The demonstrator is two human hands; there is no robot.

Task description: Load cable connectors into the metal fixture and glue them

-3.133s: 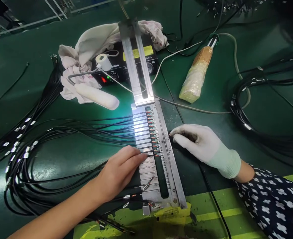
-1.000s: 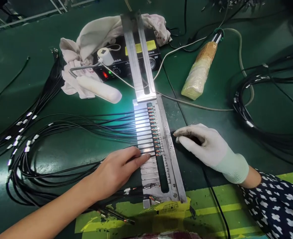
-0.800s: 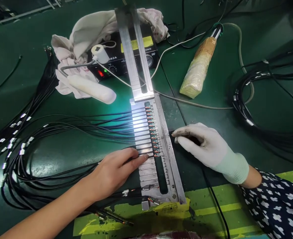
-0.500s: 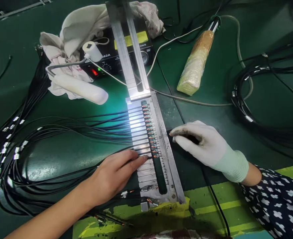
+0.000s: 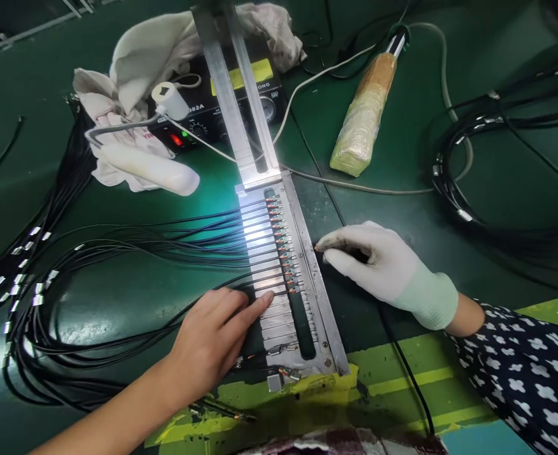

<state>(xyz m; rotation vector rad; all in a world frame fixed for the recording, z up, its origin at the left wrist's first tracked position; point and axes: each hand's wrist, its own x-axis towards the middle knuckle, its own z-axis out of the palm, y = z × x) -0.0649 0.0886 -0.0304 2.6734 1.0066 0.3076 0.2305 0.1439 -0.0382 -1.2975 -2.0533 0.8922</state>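
Note:
Several black cables (image 5: 203, 249) lie side by side in the slots of a metal slotted fixture (image 5: 276, 325). Their stripped ends with small connectors (image 5: 279, 230) form a row over its long opening. My bare left hand (image 5: 217, 332) is at the fixture's left edge, fingers apart. One fingertip rests on the lowest cable of the row, just short of its connector. My right hand (image 5: 371, 262), in a white glove with darkened fingertips, hovers by the fixture's right edge. Its thumb and forefinger curve toward each other, tips slightly apart, with nothing visible between them.
A white lamp (image 5: 148, 167) shines on the fixture. Behind stand a black control box (image 5: 212, 120), a cloth (image 5: 141, 57) and a hinged metal arm (image 5: 226, 95). A wrapped handle (image 5: 364, 120) and coiled cables (image 5: 442, 164) lie right. More bundled cables (image 5: 23, 272) lie left.
My left hand's fingers have spread, with one fingertip staying at the lowest cable. The right hand keeps its pose beside the fixture. The whole view has shifted slightly.

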